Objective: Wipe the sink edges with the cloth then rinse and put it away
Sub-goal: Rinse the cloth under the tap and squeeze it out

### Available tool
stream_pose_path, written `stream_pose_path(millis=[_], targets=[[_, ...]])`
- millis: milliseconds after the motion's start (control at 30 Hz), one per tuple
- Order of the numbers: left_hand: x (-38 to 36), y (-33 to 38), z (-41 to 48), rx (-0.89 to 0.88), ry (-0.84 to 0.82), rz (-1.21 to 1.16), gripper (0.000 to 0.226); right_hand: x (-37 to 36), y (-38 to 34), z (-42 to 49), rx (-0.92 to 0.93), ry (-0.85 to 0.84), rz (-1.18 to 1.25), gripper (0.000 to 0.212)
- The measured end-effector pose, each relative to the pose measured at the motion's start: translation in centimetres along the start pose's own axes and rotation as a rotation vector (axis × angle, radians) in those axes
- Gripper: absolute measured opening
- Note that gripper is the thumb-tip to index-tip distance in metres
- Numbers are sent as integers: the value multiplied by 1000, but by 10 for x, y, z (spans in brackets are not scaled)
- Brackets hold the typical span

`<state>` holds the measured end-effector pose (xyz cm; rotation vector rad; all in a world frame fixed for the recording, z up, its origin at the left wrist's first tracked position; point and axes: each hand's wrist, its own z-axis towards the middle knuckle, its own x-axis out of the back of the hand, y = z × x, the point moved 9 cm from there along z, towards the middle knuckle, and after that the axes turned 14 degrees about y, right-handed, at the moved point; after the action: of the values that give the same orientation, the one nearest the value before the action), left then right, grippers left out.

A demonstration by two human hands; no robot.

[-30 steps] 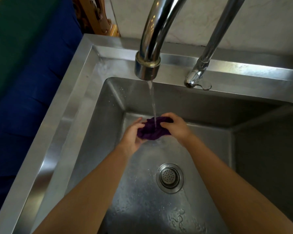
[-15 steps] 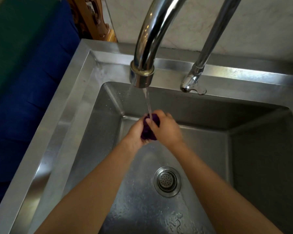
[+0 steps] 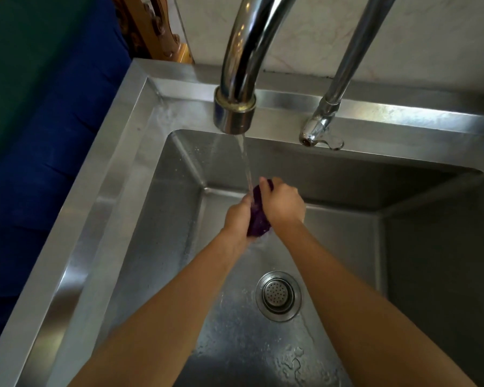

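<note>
Sink point(image 3: 101, 219) was the biggest thing under me, a deep shiny metal box with flat edges all round. I stood over it so any drips would fall inside and not on the floor. Its edges looked wet near the back left corner, so I think the wiping part was done and this was the rinsing part.

The big tap point(image 3: 235, 79) curved over the bowl, and a thin stream of water point(image 3: 245, 163) ran down from it. A smaller tap point(image 3: 323, 124) stood beside it on the right, and no water came from that one.

My two arms reached out to the middle of the bowl. I held them there because that was where the water landed.

The drain point(image 3: 278, 296) sat in the sink floor, nearer to me than my hands. The dirty water could run down to it and go away.

My right hand point(image 3: 281, 203) was closed tight around the top of the cloth point(image 3: 256, 219). My left hand point(image 3: 236, 216) was closed tight on its other side. I pressed them together so the water would get squeezed through the cloth.

The cloth was purple and all bunched up in a small lump between my palms, right under the stream. I held it up off the sink floor. Only a bit of it peeked out.

I think I would need to wring it out before putting it away, or it would drip.
</note>
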<state>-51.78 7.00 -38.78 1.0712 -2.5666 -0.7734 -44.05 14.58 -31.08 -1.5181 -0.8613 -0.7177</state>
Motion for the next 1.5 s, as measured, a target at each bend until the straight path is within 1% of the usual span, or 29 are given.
stream_pose_path(millis=[67, 100, 200, 233, 267, 300, 333, 367, 433, 500, 567, 633, 667, 700, 767, 800, 867, 900, 1000, 1067, 1100, 1233, 1300, 1333, 1400, 1467, 1500], targets=[[14, 2, 7, -13, 75, 16, 29, -3, 6, -5, 28, -42, -11, 43], [17, 2, 9, 9, 65, -21, 32, -4, 5, -10, 67, -69, 8, 39], [18, 2, 14, 60, -34, -99, 43, -1, -16, -38, 200, -145, 71, 34], [17, 4, 12, 25, -30, -101, 45, 0, -28, -48, 261, -145, 58, 33], [13, 10, 8, -35, -60, -149, 44, 2, -40, -55, 314, -117, 27, 34], [4, 19, 0, -103, -127, -237, 44, 5, -48, -57, 335, -73, -16, 37], [-5, 27, -11, -198, -190, -288, 42, 9, -52, -52, 310, -27, -46, 40], [-11, 26, -19, -200, -218, -304, 41, 13, -51, -44, 250, 5, -53, 42], [-9, 9, -18, -49, -113, -166, 45, 13, -41, -23, 117, 33, -38, 42], [-2, -2, -14, 33, -27, -85, 40, 9, -23, -6, 4, 37, -1, 42], [2, -2, -17, 27, 21, -17, 34, 1, -3, 1, -80, 13, 64, 42], [11, 4, -17, -69, 115, 159, 34, -7, 15, 0, -125, -31, 98, 44], [17, 11, -14, -135, 156, 243, 35, -10, 23, -3, -139, -53, 106, 45], [21, 17, -8, -181, 175, 269, 36, -12, 28, -9, -137, -66, 112, 44], [31, 23, 3, -205, 233, 253, 38, -8, 20, -26, -60, -42, 138, 37], [33, 22, 7, -175, 229, 214, 40, -5, 8, -37, 4, -21, 155, 34], [24, 13, 9, -83, 115, 62, 42, 2, -18, -53, 107, 36, 170, 32], [19, 12, 3, -66, 81, 6, 41, 5, -25, -54, 107, 63, 156, 32], [7, -3, -12, -7, 28, -22, 40, 5, -12, -28, -63, 85, 79, 37], [5, -10, -15, 10, 41, -16, 36, -2, 6, -10, -128, 58, 64, 41], [7, -12, -11, -8, 58, 15, 35, -7, 12, -6, -129, 44, 74, 42], [20, -1, -8, -167, 122, 298, 37, -27, 35, -2, -123, -42, 140, 47], [26, 1, -6, -205, 110, 306, 37, -31, 45, -2, -138, -93, 173, 49], [28, -1, -6, -170, 97, 275, 34, -31, 48, -2, -146, -110, 197, 48], [33, -10, -4, -33, 62, 193, 26, -29, 50, -4, -132, -143, 258, 40], [37, -21, -1, 83, -3, 180, 21, -24, 37, -10, -20, -184, 338, 25], [38, -23, -1, 126, -41, 173, 23, -21, 28, -15, 55, -218, 388, 19]])
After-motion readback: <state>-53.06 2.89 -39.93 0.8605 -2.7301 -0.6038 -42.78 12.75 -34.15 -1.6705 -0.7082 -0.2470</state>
